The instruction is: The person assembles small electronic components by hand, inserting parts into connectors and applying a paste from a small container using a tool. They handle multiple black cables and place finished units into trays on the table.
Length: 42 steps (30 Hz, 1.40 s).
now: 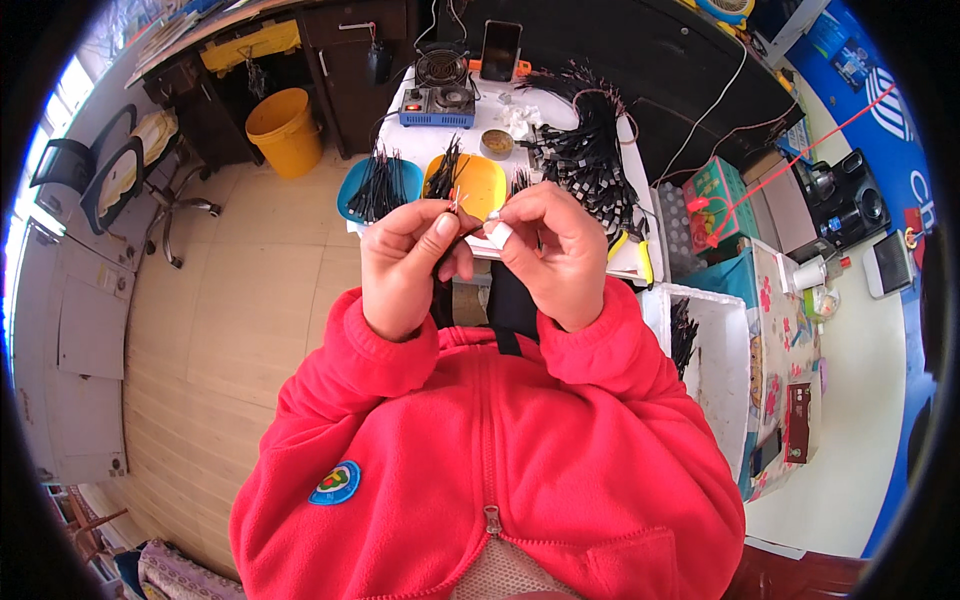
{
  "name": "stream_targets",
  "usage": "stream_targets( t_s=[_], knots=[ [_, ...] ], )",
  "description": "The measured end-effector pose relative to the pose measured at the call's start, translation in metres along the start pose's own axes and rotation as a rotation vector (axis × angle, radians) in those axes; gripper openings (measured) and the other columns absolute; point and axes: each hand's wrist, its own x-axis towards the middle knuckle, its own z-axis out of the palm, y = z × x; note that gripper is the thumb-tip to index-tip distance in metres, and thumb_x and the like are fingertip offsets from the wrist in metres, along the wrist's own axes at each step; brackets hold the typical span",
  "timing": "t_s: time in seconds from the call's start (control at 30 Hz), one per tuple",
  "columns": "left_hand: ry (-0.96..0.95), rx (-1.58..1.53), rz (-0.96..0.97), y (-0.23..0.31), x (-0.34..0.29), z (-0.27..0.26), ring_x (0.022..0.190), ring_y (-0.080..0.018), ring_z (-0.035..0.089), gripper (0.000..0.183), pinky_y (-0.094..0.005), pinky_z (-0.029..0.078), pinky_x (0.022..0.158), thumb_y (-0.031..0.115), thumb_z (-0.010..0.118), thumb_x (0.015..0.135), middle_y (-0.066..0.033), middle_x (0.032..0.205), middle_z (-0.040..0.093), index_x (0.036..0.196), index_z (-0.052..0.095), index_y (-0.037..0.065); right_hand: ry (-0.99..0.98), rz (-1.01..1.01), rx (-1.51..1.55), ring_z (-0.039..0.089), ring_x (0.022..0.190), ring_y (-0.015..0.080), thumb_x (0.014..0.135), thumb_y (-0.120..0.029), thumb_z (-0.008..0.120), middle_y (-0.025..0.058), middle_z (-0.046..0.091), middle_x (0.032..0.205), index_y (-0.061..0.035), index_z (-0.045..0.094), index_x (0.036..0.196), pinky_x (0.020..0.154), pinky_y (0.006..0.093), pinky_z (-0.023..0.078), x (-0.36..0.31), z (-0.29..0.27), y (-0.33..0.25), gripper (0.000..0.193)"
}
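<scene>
In front of my chest, above the near edge of a white work table (490, 95), both hands are raised close together. Between the thumb and fingers of my left hand (400, 265) is a thin black cable (442, 264), with fine bare wire ends poking up past the fingertips. My right hand (560, 250) pinches a small light-coloured piece beside those ends, too small to name; white wrapping covers its thumb tip. Just beyond lie a blue tray (412, 180) and a yellow tray (484, 182), each with black cables in it. A large bundle of black cables (590, 165) with metal connectors lies to the right.
At the table's back stand a blue soldering device (437, 107), a small fan (440, 68) and a propped phone (501, 50). A round tin (497, 143) sits midway. Yellow-handled pliers (645, 262) rest at the right edge, near a white foam box (722, 335) holding cables.
</scene>
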Motion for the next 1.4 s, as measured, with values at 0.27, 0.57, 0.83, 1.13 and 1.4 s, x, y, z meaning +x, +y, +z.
stream_targets(
  t_s=[0.27, 0.57, 0.83, 1.13, 1.4],
  knots=[
    [0.006, 0.327, 0.070, -0.010, -0.006, 0.002, 0.061, -0.0076, 0.051, 0.015, -0.0196, 0.037, 0.052, 0.001, 0.055, 0.096, -0.0062, 0.077, 0.063, 0.105, 0.065, -0.006, 0.026, -0.025, -0.155, 0.057, 0.070, 0.0066, 0.083, 0.003, 0.067, 0.0026, 0.061, 0.083, 0.0008, 0.063, 0.089, 0.061, 0.0211, 0.046, -0.005, -0.003, 0.012, 0.007],
    [-0.025, -0.087, -0.160, -0.022, -0.002, -0.004, 0.056, -0.0031, 0.044, 0.014, -0.0171, 0.031, 0.050, 0.004, 0.056, 0.096, -0.0044, 0.073, 0.062, 0.100, 0.066, -0.005, 0.006, 0.319, 0.559, 0.061, 0.080, 0.0078, 0.091, -0.007, 0.066, 0.0042, 0.064, 0.092, 0.0009, 0.060, 0.098, 0.075, 0.0204, 0.048, -0.013, -0.001, 0.029, 0.012],
    [-0.010, 0.037, -0.136, -0.023, -0.006, -0.002, 0.056, -0.0025, 0.044, 0.013, -0.0170, 0.030, 0.050, 0.005, 0.057, 0.096, -0.0029, 0.075, 0.063, 0.101, 0.066, -0.002, -0.041, 0.243, 0.375, 0.061, 0.085, 0.0092, 0.092, -0.005, 0.064, 0.0052, 0.065, 0.094, -0.0002, 0.059, 0.101, 0.077, 0.0231, 0.049, -0.019, -0.009, 0.028, 0.012],
    [-0.103, -0.150, -0.347, -0.021, -0.007, -0.007, 0.060, -0.0076, 0.050, 0.015, -0.0179, 0.033, 0.050, 0.005, 0.057, 0.095, -0.0088, 0.078, 0.065, 0.102, 0.065, -0.006, -0.098, 0.638, 1.019, 0.060, 0.082, 0.0142, 0.093, -0.007, 0.057, 0.0043, 0.060, 0.097, -0.0039, 0.055, 0.102, 0.074, 0.0263, 0.050, -0.025, -0.009, 0.034, 0.010],
    [-0.270, -0.124, -0.458, -0.016, -0.004, -0.012, 0.057, -0.0049, 0.044, 0.017, -0.0174, 0.032, 0.050, 0.006, 0.056, 0.096, -0.0085, 0.078, 0.065, 0.105, 0.065, -0.006, -0.196, 0.660, 0.920, 0.057, 0.077, 0.0102, 0.091, -0.012, 0.059, 0.0038, 0.056, 0.093, -0.0047, 0.053, 0.099, 0.071, 0.0256, 0.051, -0.024, -0.020, 0.030, 0.013]
  ],
)
